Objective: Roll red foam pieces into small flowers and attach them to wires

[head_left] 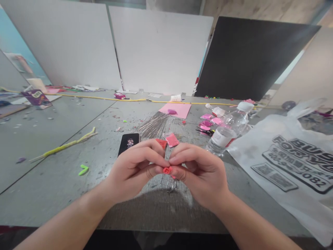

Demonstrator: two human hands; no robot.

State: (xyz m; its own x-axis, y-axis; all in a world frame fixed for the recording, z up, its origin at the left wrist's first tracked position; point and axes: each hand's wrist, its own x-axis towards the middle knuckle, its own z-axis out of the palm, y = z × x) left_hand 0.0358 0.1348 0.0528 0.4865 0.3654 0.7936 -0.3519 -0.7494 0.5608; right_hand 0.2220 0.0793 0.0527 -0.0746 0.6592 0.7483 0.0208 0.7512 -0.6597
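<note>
We see two hands close together, near us, over a gray table [52, 187]. The left hand [135, 166] and the right hand [200, 170] meet in the middle. Their fingertips touch. Both hands are curled shut and pinch one small red piece [167, 170] between them. It looks like a little rolled bud. Thin wires [170, 184] hang down under the fingers, just below the red piece.

Just past the left hand lies a black phone [128, 143], flat on the table. Just past the fingers sit a red scrap [161, 142] and a pink scrap [172, 140], side by side. Farther back is a bundle of thin silver pins [153, 125], spread like a fan. Behind that lies a pink sheet [175, 110].

To the right of the hands a clear bottle [229, 128] lies on its side, with its white cap pointing far and right. Little pink bits [208, 121] lie just left of the bottle. On the far right a white bag [283, 166] with big dark letters covers the table edge.

To the left a long yellow-green stick [65, 145] lies on the table. A small green bit [83, 169] lies near it, closer to us. Far left we see a purple box [36, 98]. At the far side stand white boards [158, 48] and a black board [249, 55].
</note>
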